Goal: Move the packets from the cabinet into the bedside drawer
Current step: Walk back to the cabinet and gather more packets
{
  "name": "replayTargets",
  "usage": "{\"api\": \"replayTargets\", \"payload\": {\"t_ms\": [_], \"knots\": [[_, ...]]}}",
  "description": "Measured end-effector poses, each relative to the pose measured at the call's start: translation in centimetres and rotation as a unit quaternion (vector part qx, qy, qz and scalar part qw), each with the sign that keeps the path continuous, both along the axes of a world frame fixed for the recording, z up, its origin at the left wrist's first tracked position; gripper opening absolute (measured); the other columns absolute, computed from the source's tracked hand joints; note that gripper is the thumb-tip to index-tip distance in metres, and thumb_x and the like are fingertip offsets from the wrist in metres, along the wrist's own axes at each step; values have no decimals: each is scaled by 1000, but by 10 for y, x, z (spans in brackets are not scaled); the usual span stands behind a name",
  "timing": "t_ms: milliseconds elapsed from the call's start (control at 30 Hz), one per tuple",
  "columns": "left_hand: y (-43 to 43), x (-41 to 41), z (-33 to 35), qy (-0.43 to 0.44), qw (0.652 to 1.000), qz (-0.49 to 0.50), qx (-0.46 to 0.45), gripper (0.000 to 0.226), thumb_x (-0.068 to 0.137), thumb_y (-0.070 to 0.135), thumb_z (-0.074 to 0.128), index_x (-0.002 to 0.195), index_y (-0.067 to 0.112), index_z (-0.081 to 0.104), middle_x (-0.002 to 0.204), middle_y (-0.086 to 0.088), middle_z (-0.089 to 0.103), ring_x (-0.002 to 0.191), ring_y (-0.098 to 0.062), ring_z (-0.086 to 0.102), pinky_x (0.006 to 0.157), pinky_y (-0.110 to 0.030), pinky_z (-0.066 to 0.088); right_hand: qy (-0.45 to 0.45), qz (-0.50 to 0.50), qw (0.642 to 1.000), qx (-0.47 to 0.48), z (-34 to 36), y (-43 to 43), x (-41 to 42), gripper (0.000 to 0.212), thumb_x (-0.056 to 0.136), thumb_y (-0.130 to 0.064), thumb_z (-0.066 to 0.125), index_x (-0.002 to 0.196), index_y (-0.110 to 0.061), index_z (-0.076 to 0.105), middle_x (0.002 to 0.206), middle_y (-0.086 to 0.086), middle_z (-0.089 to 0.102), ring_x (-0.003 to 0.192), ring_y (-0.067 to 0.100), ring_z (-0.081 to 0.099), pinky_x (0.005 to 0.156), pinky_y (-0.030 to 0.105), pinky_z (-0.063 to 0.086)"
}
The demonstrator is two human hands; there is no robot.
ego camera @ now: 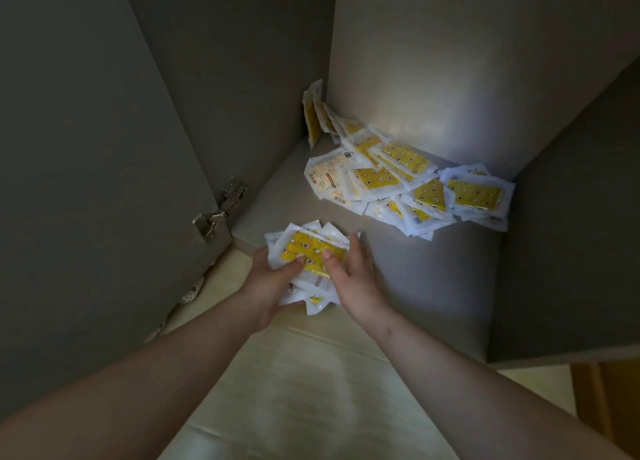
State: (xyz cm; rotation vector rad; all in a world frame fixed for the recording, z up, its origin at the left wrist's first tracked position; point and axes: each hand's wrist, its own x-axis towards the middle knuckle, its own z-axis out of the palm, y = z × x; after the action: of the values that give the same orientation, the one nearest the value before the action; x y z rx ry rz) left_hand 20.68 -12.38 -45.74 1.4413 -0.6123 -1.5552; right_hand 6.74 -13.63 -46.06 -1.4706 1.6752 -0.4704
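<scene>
A stack of white-edged yellow packets [311, 248] sits between both my hands at the front lip of the cabinet shelf [433, 276]. My left hand [270, 283] grips the stack from below and the left, thumb on top. My right hand [356, 279] holds its right side, thumb pressed on the top packet. Several more packets [408, 179] lie scattered on the shelf against the back wall, and a few packets [315, 113] lean upright in the back corner. The bedside drawer is out of view.
The cabinet door [86, 182] stands open at the left, with a metal hinge [218, 210] near the shelf's front corner. The cabinet's right side panel [571, 234] bounds the shelf. Pale tiled floor [294, 390] lies below my arms.
</scene>
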Motion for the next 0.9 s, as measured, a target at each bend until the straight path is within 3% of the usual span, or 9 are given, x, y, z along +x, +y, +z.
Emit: {"api": "replayTargets", "payload": {"t_ms": [67, 133, 233, 333, 433, 533, 633, 733, 900], "knots": [[-1, -4, -2, -1, 1000, 11, 5, 42, 81, 2, 68, 120, 2, 54, 117, -24, 63, 105, -40, 62, 88, -60, 49, -146, -66, 987, -20, 3, -3, 11, 62, 83, -35, 64, 135, -21, 34, 141, 8, 44, 132, 27, 41, 109, 49, 33], [0, -5, -3, 6, 1000, 18, 16, 40, 85, -2, 62, 124, 0, 52, 119, -26, 61, 108, -42, 60, 92, -57, 48, -244, -134, 960, -13, 7, -3, 12, 44, 81, -5, 65, 113, -24, 42, 119, 9, 57, 112, 31, 58, 93, 53, 48], [-1, -4, 1, 11, 1000, 15, 18, 36, 88, 3, 61, 123, 3, 52, 116, -22, 63, 101, -37, 64, 82, -47, 54, -307, -187, 933, 16, 15, -8, 10, 52, 80, 3, 66, 125, -11, 43, 119, 11, 61, 102, 28, 63, 87, 49, 53], [-8, -1, 11, 12, 1000, 1, -1, 20, 91, 8, 58, 110, 12, 57, 95, -8, 67, 79, -21, 66, 58, -31, 57, -331, -211, 920, 7, 23, -12, 12, 43, 81, 1, 67, 120, -3, 51, 111, 14, 66, 86, 24, 66, 77, 39, 56], [-10, 1, 12, -6, 999, -13, -37, 25, 94, 6, 54, 119, 5, 56, 102, -13, 66, 84, -25, 65, 61, -31, 56, -343, -213, 915, 16, 27, -14, 17, 24, 83, 1, 63, 105, -7, 58, 95, 10, 67, 77, 22, 65, 74, 39, 55], [-3, -3, 6, -24, 999, 5, -39, 26, 93, 2, 53, 118, -3, 56, 107, -20, 64, 90, -31, 64, 71, -35, 55, -340, -230, 911, 43, 21, -7, 23, 21, 84, 1, 60, 104, -6, 62, 92, 12, 67, 76, 25, 64, 72, 36, 54], [14, -6, 2, -21, 999, 31, 6, 15, 92, 4, 56, 106, 6, 60, 95, -10, 68, 76, -19, 68, 60, -30, 57, -308, -265, 911, 66, 15, 5, 28, 19, 82, -1, 63, 99, -9, 64, 89, 10, 67, 72, 21, 63, 68, 31, 52], [38, 7, 18, -27, 997, 32, 60, 15, 92, 5, 56, 88, 18, 60, 80, 2, 66, 63, -8, 66, 52, -22, 55, -278, -259, 921, 89, 26, 22, 41, 17, 80, -1, 65, 94, -11, 65, 91, 11, 67, 81, 26, 64, 78, 38, 52], [84, 22, 83, -38, 991, 27, 127, 21, 89, 8, 61, 110, 9, 60, 90, -4, 66, 73, -16, 65, 58, -24, 55, -248, -258, 927, 114, 90, 69, 55, 16, 81, -1, 64, 84, -17, 63, 82, 1, 65, 76, 18, 61, 71, 26, 49]]}}
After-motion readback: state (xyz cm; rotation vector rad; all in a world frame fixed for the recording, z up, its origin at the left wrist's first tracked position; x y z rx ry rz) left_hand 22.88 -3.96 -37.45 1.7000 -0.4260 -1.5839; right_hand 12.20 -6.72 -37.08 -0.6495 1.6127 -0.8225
